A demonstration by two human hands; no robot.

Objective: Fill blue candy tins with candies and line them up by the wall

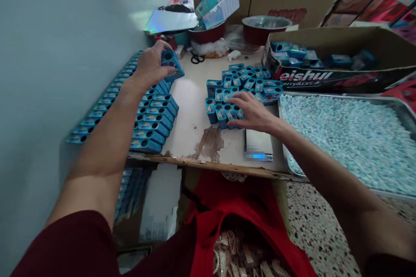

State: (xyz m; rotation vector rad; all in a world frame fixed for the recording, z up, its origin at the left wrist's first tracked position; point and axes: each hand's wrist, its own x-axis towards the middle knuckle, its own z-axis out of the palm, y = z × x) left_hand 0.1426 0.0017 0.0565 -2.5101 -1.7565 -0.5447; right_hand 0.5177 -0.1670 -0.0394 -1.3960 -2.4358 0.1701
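My left hand (pixel 152 66) pinches a small blue box (pixel 172 66) with a dark round hole, held above the far end of the boxes at left. Below it, rows of like blue boxes (pixel 152 126) stand packed side by side along the wall. My right hand (pixel 251 111) reaches over a looser cluster of blue boxes (pixel 248 83) in the middle of the table, its fingers apart and touching or just above the front ones. Whether it grips any box I cannot tell. A small white scale (pixel 259 142) with a lit blue display lies just in front of this hand.
At right, a metal tray (pixel 283 138) holds many pale blue-green pieces. Behind it stands a cardboard carton (pixel 328 78) with more blue boxes. Black scissors (pixel 197 58), a metal bowl (pixel 266 21) and a red bowl (pixel 208 34) with cards are at the back. The wall (pixel 65 52) borders the left.
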